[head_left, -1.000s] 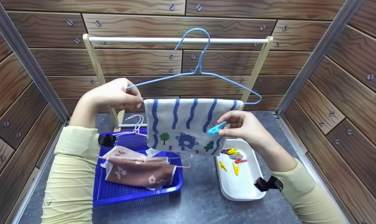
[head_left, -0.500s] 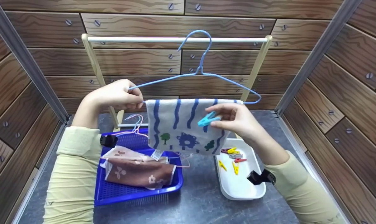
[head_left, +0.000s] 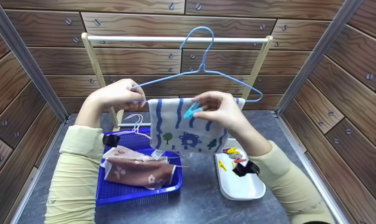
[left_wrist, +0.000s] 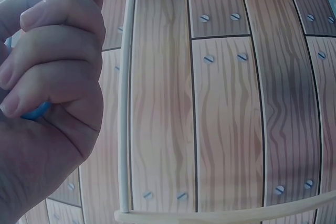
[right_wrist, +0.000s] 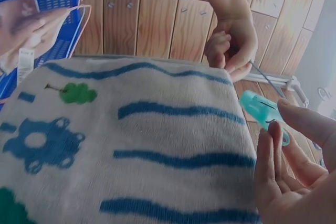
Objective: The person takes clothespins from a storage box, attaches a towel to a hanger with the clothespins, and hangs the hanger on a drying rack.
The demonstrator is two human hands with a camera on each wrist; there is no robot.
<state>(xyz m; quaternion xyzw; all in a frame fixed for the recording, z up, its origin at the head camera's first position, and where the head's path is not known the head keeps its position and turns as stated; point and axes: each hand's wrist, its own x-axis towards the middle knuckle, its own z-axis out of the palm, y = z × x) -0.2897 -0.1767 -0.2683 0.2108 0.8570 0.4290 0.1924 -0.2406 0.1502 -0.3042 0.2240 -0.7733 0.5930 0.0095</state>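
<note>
A blue wire hanger (head_left: 178, 74) is held up by my left hand (head_left: 117, 95), which grips its left corner. In the left wrist view the fingers (left_wrist: 58, 59) curl round the blue wire. Over the hanger's bottom bar hangs a white towel (head_left: 189, 130) with wavy blue stripes, a blue animal figure and green trees. My right hand (head_left: 220, 107) pinches a turquoise clothespin (head_left: 192, 110) in front of the towel's upper part. The right wrist view has that clothespin (right_wrist: 261, 109) close to the towel's folded top edge, between thumb and fingers.
A wooden rack with a white rail (head_left: 128, 39) stands behind the hanger. At left, a blue basket (head_left: 113, 196) holds brown and pink cloths (head_left: 138, 172) and more hangers (head_left: 136, 127). A white tray (head_left: 242, 189) with several clothespins (head_left: 233, 151) lies under the right forearm.
My right hand has moved left and up across the towel with the clothespin, nearer its top edge. My left hand and the hanger have shifted slightly right.
</note>
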